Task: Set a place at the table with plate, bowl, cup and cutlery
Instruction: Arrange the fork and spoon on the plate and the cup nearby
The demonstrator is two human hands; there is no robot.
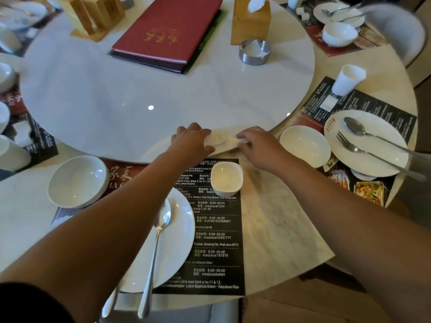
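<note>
Step in hand, as I judge it: bringing a last small piece into the setting. The plate point(177, 241), with a spoon point(161, 227) laid across it, the bowl point(78, 180) and the square cup point(226, 178) are already in place on the black placemat point(217, 238) at the near edge of the counter point(275, 229). A second handle point(109, 304) shows beside the spoon's, below my left forearm. It is probably the fork, but its head is hidden.

Hands: both reach past the cup to the rim of the marble turntable point(116, 101).
- My left hand point(190, 138) is curled round the left side of a small white dish point(217, 139), thumb on the near side, fingers on the far side.
- My right hand point(256, 145) lies just to the right, apart from the left. Its fingertips are bent at the edge of a flat white piece point(229, 146) under the dish. I cannot tell whether they pinch it or only touch it, nor what the piece is.

Position: the dish lies between my hands, beyond the cup and well apart from the plate.

Next move, as a judgement: draw the dish back toward the placemat and set it down near the cup. Keep it level. The cup stands directly in the return path, so pass beside it or above its rim. My left forearm crosses above the plate and spoon; keep it raised so the spoon is not knocked
</note>
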